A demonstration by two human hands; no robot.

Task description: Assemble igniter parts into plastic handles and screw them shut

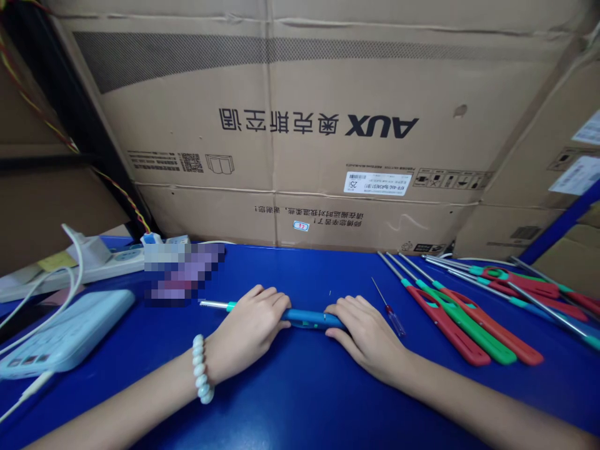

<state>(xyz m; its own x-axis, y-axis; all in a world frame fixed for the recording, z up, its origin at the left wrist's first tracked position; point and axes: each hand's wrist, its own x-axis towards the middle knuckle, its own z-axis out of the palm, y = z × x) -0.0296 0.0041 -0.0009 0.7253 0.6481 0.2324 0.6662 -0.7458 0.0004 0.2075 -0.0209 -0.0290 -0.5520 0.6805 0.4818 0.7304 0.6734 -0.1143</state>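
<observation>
A blue long-necked lighter [307, 319] lies crosswise between my hands, just above or on the blue table. My left hand [255, 325], with a beaded bracelet on the wrist, is wrapped round its neck end; the metal tube and a teal collar stick out to the left. Round the handle's right end, the fingers of my right hand [363, 331] are closed. Most of the trigger area is hidden by the left hand. Right of my right hand lies a small screwdriver [395, 320] with a clear purplish handle.
Several red, green and orange lighters [478, 322] lie at the right, with more piled behind. At the left are a light-blue power bank [89, 331] with a white cable and a power strip [110, 265]. A large cardboard sheet [300, 150] stands along the table's back edge.
</observation>
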